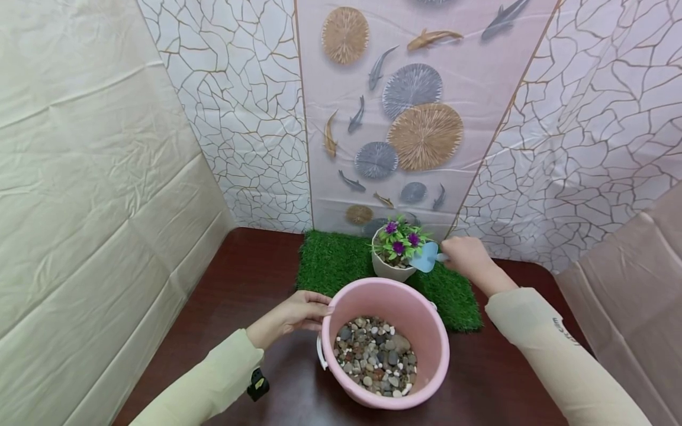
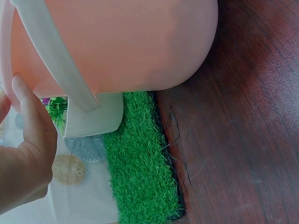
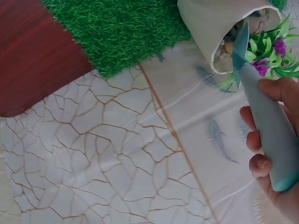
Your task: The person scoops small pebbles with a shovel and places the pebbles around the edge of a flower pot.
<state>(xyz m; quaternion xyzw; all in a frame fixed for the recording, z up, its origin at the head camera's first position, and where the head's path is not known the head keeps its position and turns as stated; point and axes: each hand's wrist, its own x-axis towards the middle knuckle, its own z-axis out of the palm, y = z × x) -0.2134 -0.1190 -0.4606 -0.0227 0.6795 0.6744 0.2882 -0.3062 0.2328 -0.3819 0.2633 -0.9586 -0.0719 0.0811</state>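
Note:
My right hand grips the grey handle of a small blue trowel. The blade tilts over the rim of a white flower pot with green leaves and purple flowers. In the right wrist view, the blade is at the pot's mouth, beside stones in the pot. With fingers and thumb on either side of its rim, my left hand holds a pink bucket. Pebbles of mixed colours cover the bucket's bottom. Its white handle hangs down the side.
The pot stands on a green artificial grass mat at the back of a dark red-brown table. The bucket stands in front of the pot. Patterned cloth hangs behind, and beige cloth covers the sides.

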